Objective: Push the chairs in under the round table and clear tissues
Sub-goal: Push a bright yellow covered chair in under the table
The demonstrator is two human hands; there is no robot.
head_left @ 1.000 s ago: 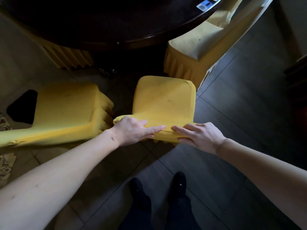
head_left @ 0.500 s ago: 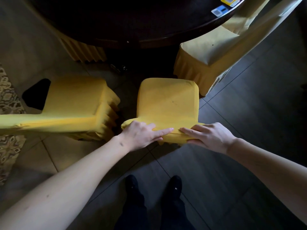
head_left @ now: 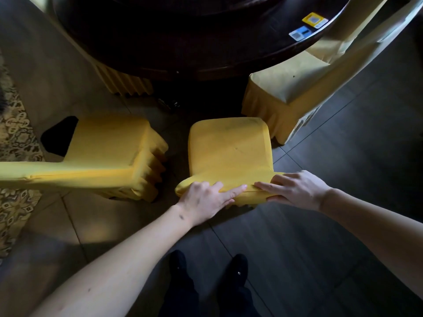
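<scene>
Dark tiled floor (head_left: pixel 343 156), round table (head_left: pixel 183 42) ahead. Chair (head_left: pixel 229 152) short of table edge. Left hand (head_left: pixel 206 199) & right hand (head_left: pixel 295 191) flat, fingers clamped over backrest top. Prob. stiff frame, slippery cover; hold there.

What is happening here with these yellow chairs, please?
A person stands behind the middle chair with the left hand and right hand gripping the top of its backrest, facing the round table. Its seat is not yet under the table. Another chair stands to the left, turned sideways, and a paler one on the right sits with its seat partly under the table edge. Two stickers lie on the table; no tissues show.
</scene>
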